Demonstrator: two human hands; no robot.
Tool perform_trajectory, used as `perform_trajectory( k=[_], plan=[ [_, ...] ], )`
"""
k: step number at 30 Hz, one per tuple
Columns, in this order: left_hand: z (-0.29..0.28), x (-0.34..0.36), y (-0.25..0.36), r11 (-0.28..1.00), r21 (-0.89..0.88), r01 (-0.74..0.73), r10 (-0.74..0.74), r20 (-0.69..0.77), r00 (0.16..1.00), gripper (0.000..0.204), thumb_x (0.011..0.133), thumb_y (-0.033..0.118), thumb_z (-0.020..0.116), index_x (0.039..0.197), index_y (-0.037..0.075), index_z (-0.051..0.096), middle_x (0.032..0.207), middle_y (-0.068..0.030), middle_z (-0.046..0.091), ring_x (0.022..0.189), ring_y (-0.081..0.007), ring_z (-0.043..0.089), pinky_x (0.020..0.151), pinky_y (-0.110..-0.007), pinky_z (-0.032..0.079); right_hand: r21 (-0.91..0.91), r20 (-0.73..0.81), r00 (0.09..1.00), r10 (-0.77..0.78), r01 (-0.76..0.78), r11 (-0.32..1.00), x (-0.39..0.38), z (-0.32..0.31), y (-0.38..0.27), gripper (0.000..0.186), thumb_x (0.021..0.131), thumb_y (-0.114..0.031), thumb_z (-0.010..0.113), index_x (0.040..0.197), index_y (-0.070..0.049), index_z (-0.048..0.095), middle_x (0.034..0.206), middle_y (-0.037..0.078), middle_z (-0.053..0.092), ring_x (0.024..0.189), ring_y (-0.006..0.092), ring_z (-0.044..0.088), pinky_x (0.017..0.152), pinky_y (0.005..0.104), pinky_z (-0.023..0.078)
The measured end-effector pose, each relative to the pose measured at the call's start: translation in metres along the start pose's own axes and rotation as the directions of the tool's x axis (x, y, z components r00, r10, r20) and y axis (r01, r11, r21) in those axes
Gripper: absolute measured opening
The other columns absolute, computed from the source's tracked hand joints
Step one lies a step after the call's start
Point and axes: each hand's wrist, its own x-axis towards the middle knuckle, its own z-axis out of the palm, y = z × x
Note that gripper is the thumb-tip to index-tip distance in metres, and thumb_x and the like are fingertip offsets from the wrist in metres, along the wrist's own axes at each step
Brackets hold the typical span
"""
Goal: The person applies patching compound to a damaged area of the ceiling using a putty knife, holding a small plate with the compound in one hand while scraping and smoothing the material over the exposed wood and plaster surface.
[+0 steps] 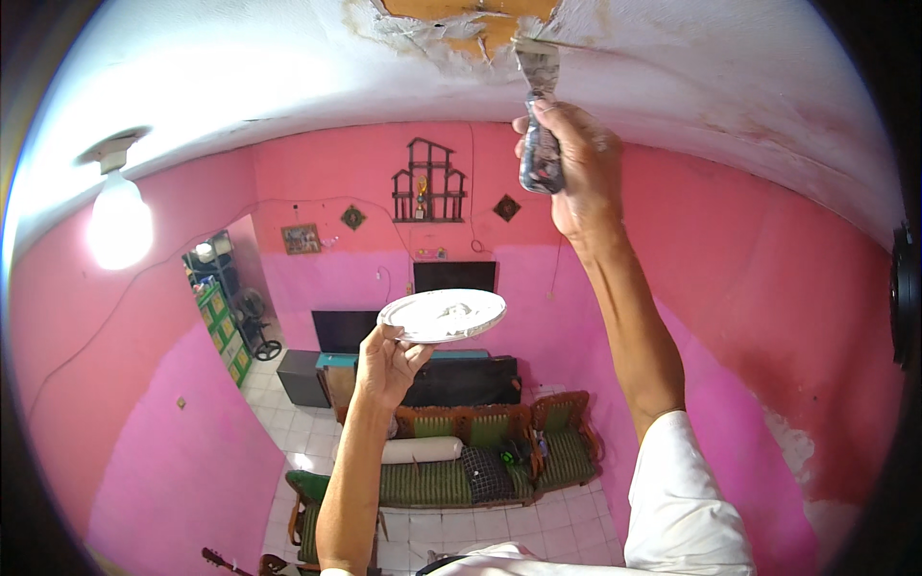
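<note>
My right hand [574, 158] is raised to the ceiling, its fingers wrapped round the dark, smeared handle of a putty knife [538, 72]. The blade's tip meets the ceiling beside a damaged patch [471, 40], where orange-brown shows between ragged white edges. Lower and to the left, my left hand [389, 365] grips a round white plate [442, 315] by its near edge and underside. A small heap of whitish paste [456, 311] lies on the plate.
A lit bulb [120, 221] hangs from the ceiling at left. Far below stand a green-striped wooden sofa [451, 475], a matching armchair [562, 442] and a dark flat screen [346, 331]. A wall shelf [429, 182] hangs on the pink wall.
</note>
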Motion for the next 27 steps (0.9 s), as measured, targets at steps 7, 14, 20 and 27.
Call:
perform_trajectory(
  k=[7, 14, 20, 27],
  plan=[
    [0.013, -0.009, -0.007, 0.999, -0.018, -0.032, 0.033, 0.039, 0.999, 0.044, 0.077, 0.01, 0.045, 0.115, -0.009, 0.037, 0.106, -0.0208, 0.055, 0.086, -0.0239, 0.062, 0.07, -0.03, 0.057, 0.038, 0.001, 0.997, 0.08, -0.08, 0.996, -0.065, -0.042, -0.04, 0.024, 0.081, -0.02, 0.06, 0.094, 0.0, 0.057, 0.069, 0.007, 0.059, 0.05, 0.0103, 0.055, 0.043, 0.0217, 0.044],
    [-0.034, -0.06, -0.026, 0.999, 0.041, -0.017, 0.02, -0.059, 0.998, 0.023, 0.087, 0.019, 0.048, 0.1, 0.0, 0.051, 0.087, -0.0081, 0.058, 0.074, -0.0202, 0.057, 0.062, -0.032, 0.048, 0.02, -0.167, 0.794, 0.585, -0.59, 0.807, -0.223, -0.141, 0.061, 0.024, 0.082, -0.028, 0.057, 0.093, -0.007, 0.055, 0.068, 0.001, 0.054, 0.057, 0.0091, 0.052, 0.049, 0.0228, 0.04],
    [-0.123, -0.139, -0.045, 0.994, 0.092, 0.065, -0.045, -0.203, 0.978, 0.046, 0.08, 0.024, 0.062, 0.113, -0.002, 0.045, 0.098, -0.0108, 0.06, 0.093, -0.0226, 0.057, 0.081, -0.037, 0.048, 0.027, -0.441, 0.355, 0.824, -0.913, 0.408, -0.441, -0.225, 0.156, 0.012, 0.077, -0.007, 0.054, 0.084, 0.001, 0.059, 0.057, 0.006, 0.054, 0.042, 0.0118, 0.048, 0.039, 0.0253, 0.038],
    [-0.183, -0.209, -0.08, 0.998, -0.052, 0.047, -0.063, -0.349, 0.935, 0.042, 0.084, 0.009, 0.052, 0.122, -0.003, 0.039, 0.113, -0.0142, 0.053, 0.105, -0.0261, 0.05, 0.099, -0.045, 0.034, -0.376, -0.424, 0.404, 0.811, -0.893, 0.248, -0.48, -0.225, 0.2, 0.015, 0.069, -0.008, 0.067, 0.077, 0.0, 0.058, 0.055, 0.004, 0.055, 0.044, 0.0095, 0.051, 0.039, 0.0269, 0.04]
  ],
)
